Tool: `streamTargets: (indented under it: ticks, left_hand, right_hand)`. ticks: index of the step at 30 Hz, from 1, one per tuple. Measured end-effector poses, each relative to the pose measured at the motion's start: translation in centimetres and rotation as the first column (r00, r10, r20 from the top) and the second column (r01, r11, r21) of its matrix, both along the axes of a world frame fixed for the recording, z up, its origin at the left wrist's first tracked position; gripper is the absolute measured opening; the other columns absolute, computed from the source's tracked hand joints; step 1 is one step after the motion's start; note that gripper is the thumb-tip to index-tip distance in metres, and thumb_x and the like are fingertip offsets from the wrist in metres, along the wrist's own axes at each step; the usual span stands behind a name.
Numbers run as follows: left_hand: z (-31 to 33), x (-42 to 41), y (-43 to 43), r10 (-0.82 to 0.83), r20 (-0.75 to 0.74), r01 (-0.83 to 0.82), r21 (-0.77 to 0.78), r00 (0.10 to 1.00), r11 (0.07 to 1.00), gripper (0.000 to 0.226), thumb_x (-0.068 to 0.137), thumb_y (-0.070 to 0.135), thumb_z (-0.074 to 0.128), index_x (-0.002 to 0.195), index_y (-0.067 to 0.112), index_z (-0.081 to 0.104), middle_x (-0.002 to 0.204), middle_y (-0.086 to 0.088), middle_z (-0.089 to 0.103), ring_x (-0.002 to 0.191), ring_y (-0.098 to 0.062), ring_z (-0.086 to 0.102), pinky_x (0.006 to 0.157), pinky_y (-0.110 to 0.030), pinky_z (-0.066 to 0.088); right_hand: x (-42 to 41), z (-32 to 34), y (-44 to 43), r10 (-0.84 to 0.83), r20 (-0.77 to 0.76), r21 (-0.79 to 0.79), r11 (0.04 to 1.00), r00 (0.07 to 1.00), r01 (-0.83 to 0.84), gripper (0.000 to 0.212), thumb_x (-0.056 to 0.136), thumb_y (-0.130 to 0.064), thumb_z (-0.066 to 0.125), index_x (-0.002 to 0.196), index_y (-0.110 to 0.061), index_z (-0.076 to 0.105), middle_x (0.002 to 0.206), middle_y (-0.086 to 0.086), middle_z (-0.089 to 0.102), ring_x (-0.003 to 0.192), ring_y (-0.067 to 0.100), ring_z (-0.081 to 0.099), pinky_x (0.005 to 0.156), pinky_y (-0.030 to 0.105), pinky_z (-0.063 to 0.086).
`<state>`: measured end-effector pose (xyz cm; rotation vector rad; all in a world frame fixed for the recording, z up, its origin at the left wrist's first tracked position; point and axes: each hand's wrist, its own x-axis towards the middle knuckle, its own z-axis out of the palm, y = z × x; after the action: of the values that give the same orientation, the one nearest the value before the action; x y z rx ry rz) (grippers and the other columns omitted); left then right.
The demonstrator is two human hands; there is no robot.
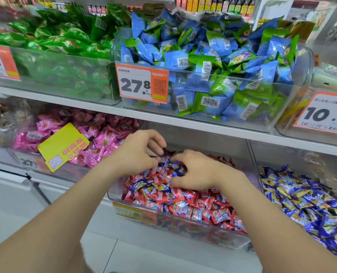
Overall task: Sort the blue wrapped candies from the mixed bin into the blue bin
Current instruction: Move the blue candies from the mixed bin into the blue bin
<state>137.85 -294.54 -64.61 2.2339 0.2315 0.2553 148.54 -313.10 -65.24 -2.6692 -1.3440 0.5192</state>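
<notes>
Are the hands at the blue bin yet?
No, the left hand and right hand grip blue candies in the mixed bin, beside the blue bin.

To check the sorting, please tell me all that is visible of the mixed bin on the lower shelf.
The mixed bin is a clear plastic tub with rounded corners, below the white shelf. Red wrapped candies fill it, with blue wrapped candies scattered toward the back. An orange label sits on its front left. The left hand and right hand pinch blue ones inside.

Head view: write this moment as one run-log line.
left hand: pinches blue candies | right hand: same | mixed bin: under hands | blue bin: untouched
</notes>
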Motion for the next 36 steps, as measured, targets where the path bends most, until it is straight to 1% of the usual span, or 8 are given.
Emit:
streamTargets:
  ticks: [4,6,11,16,20,26,31,36]
  left_hand:
    - [0.3,0.0,-0.3,-0.045,0.016,0.045,0.012,0.999,0.999,0.039,0.082,-0.010,0.067,0.102,0.023,0.066,0.101,-0.001,0.071,0.079,-0.014,0.078,0.072,-0.038,0.063]
    - [0.0,0.1,0.0,-0.068,-0.017,0.070,0.132,0.998,0.989,0.040,0.085,-0.006,0.061,0.103,0.029,0.067,0.105,0.004,0.068,0.084,-0.006,0.075,0.073,-0.034,0.062]
    - [0.2,-0.6,0.1,-0.057,-0.241,0.170,0.479,0.969,0.861,0.033,0.092,0.001,0.054,0.109,0.025,0.069,0.093,0.015,0.050,0.081,-0.002,0.052,0.063,-0.014,0.036]
    - [0.9,-1.9,-0.2,-0.030,-0.466,0.288,0.494,0.884,0.820,0.053,0.079,0.004,0.072,0.117,0.034,0.054,0.106,0.010,0.041,0.101,-0.017,0.056,0.077,-0.036,0.056]
    - [0.4,-2.0,-0.4,-0.014,-0.523,0.311,0.484,0.852,0.818,0.067,0.075,0.018,0.090,0.124,0.037,0.049,0.111,0.008,0.045,0.096,-0.018,0.060,0.072,-0.034,0.053]
    - [0.3,-2.1,0.2,-0.049,-0.490,0.283,0.417,0.870,0.864,0.057,0.087,0.003,0.066,0.124,0.041,0.045,0.110,0.007,0.042,0.087,-0.023,0.063,0.071,-0.044,0.060]
    - [-0.1,-1.2,-0.1,-0.007,-0.408,0.202,0.435,0.913,0.878,0.032,0.098,0.009,0.050,0.127,0.022,0.045,0.118,-0.002,0.032,0.080,-0.024,0.054,0.062,-0.039,0.050]
    - [-1.3,-0.4,0.1,0.004,-0.454,0.285,0.567,0.891,0.773,0.031,0.097,0.016,0.070,0.126,0.017,0.058,0.123,-0.005,0.042,0.106,-0.027,0.056,0.083,-0.035,0.046]
  right_hand:
    - [0.0,-0.4,0.2,0.006,0.010,0.033,0.999,1.000,-0.006,0.042,0.090,-0.053,0.072,0.113,-0.018,0.065,0.093,0.000,0.061,0.091,0.023,0.057,0.076,0.034,0.047]
    - [-0.2,-0.4,0.0,0.030,0.015,0.043,0.999,0.999,-0.031,0.041,0.093,-0.050,0.070,0.116,-0.017,0.062,0.087,-0.007,0.054,0.089,0.021,0.052,0.075,0.034,0.042]
    - [-0.3,-0.5,-0.7,0.081,-0.006,0.094,0.992,0.997,-0.080,0.026,0.099,-0.032,0.060,0.123,-0.021,0.061,0.088,-0.009,0.056,0.092,0.020,0.049,0.076,0.036,0.038]
    - [-0.4,-0.4,-1.0,0.129,-0.073,0.043,0.991,0.989,-0.127,0.060,0.098,-0.057,0.065,0.148,-0.025,0.055,0.146,-0.003,0.059,0.134,0.020,0.052,0.108,0.035,0.044]
    - [-0.3,-0.9,-0.9,0.107,-0.067,0.141,0.985,0.992,-0.097,0.028,0.092,-0.053,0.074,0.111,-0.035,0.065,0.119,-0.011,0.065,0.115,0.015,0.058,0.100,0.040,0.049]
    - [-0.1,-0.9,-1.6,0.058,-0.053,0.175,0.983,0.997,-0.048,0.023,0.104,-0.049,0.060,0.108,-0.029,0.049,0.088,-0.002,0.062,0.080,0.016,0.057,0.069,0.039,0.045]
    - [-0.1,-0.6,-2.0,0.065,-0.014,0.160,0.985,0.998,-0.062,0.018,0.110,-0.039,0.049,0.125,-0.034,0.056,0.083,-0.011,0.060,0.091,0.006,0.047,0.087,0.039,0.046]
    - [-0.4,-0.6,-1.6,0.004,0.100,0.068,0.998,0.995,-0.011,0.032,0.109,-0.048,0.047,0.090,-0.023,0.054,0.088,0.002,0.058,0.095,0.028,0.054,0.078,0.044,0.047]
